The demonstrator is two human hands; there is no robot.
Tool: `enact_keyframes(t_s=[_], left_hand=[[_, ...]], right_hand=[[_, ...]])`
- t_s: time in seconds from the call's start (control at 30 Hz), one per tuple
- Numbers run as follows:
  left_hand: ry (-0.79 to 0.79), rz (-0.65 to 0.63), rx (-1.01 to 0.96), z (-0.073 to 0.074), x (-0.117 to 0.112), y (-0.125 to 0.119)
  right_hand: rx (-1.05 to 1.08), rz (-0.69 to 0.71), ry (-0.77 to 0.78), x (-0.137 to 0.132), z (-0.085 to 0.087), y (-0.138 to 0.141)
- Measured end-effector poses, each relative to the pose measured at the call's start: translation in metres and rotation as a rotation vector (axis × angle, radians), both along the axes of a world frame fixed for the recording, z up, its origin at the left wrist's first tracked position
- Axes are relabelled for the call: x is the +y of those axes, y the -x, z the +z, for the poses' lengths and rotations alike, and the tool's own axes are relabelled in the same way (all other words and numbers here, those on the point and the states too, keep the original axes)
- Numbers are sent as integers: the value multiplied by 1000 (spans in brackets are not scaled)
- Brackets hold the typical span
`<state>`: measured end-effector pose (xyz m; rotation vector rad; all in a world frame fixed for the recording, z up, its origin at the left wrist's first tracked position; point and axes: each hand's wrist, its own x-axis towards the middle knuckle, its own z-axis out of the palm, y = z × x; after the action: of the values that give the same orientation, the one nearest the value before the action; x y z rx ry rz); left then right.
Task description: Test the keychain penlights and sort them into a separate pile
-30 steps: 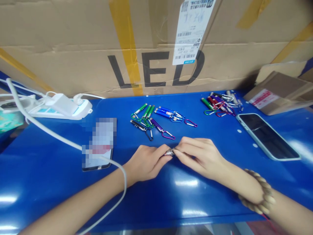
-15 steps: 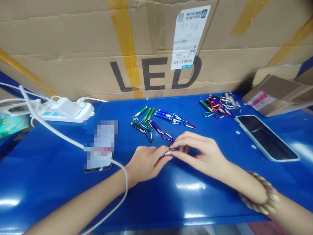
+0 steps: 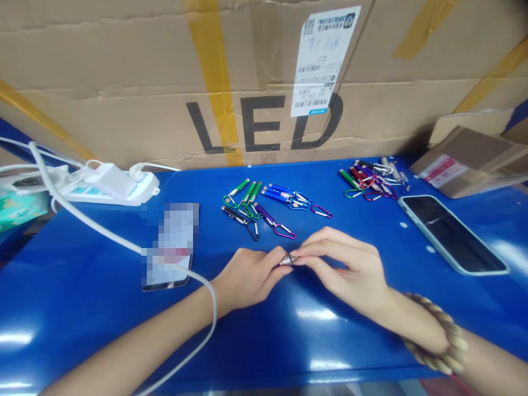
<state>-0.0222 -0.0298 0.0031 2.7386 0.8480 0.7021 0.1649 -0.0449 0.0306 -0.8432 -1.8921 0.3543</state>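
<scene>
My left hand (image 3: 251, 276) is closed around a keychain flashlight (image 3: 287, 259), whose silvery end sticks out between thumb and forefinger. The rest of its body is hidden in the fist. From the other side, the thumb and fingertips of my right hand (image 3: 350, 269) pinch the tip of that silvery end. Just beyond the hands lie a purple flashlight (image 3: 266, 213) and a black one (image 3: 234, 214), each with a carabiner clip. Green flashlights (image 3: 251, 192) and blue flashlights (image 3: 280, 193) lie behind them, beside a loose magenta carabiner (image 3: 322, 212).
A mixed pile of flashlights (image 3: 363, 177) lies at the back right, near a small carton (image 3: 466, 159). Phones lie at left (image 3: 177, 236) and right (image 3: 454, 234). A white cable (image 3: 212, 308) crosses my left forearm from the power strip (image 3: 144, 190). A large carton (image 3: 144, 82) stands behind.
The right hand's fingertips have drawn slightly right and down along the silvery end, so more of it shows. My left hand keeps its hold almost in place.
</scene>
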Motion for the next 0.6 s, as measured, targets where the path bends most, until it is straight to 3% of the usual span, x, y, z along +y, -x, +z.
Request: enact_keyframes(t_s=[0.17,0.37,0.6], left_hand=[[79,-7,-32,3,0,1],[16,30,-62,1,0,0],[26,39,-63,0,0,0]], right_hand=[[21,-77,0,3,2,-7],[-7,59,45,3,0,-7],[58,35,107,3,-5,-1]])
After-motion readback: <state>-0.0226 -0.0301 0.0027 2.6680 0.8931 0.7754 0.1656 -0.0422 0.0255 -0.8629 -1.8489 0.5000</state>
